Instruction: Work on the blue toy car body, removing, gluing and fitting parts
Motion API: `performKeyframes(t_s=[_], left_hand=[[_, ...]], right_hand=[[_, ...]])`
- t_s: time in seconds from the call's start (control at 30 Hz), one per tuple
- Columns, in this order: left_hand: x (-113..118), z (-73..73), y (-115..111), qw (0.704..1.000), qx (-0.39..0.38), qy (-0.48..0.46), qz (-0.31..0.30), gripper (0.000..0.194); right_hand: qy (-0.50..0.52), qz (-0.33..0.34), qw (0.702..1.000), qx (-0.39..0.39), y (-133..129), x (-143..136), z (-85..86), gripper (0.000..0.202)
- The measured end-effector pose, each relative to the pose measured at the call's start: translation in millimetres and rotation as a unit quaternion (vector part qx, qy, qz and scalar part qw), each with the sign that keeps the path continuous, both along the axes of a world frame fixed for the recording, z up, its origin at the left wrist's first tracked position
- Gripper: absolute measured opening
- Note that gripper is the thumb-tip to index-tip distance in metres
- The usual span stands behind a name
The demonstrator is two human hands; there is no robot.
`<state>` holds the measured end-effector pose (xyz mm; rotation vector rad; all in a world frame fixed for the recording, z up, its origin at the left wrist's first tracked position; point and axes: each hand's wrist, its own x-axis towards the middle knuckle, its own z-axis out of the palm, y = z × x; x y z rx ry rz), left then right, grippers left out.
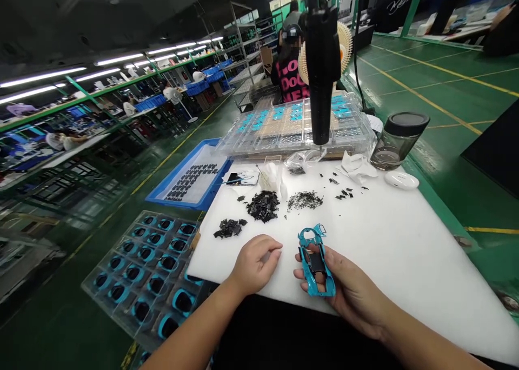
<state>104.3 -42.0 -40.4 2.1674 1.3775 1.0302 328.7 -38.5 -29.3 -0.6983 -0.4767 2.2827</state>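
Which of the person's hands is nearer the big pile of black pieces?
Left: the left hand is on this side of the big pile; the right hand, holding the blue frame, is farther off, rightward.

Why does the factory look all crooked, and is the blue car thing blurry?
In the head view, the long green-framed workbenches slant, perhaps because the camera tilts; also in the head view, long white tube lights glare under the dark ceiling; in the head view, the glossy turquoise car-shaped shell in the right hand looks fairly sharp.
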Motion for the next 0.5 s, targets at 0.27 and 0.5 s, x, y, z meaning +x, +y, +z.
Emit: performKeyframes(t_s=[0.27, 0.5], left_hand=[[0.3, -0.4, 0.9, 1.0, 0.021, -0.004, 0.002, 0.016], [-1.6, -1.3, 2.7, 1.0, 0.007, 0.001, -0.007, 0.016]], right_hand=[[0.009, -0.043, 0.998, -0.043, 2.6, -2.3, -3.9, 0.032], [0.015, -0.039, 0.993, -0.11, 7.6, -1.1, 2.5, 0.037]])
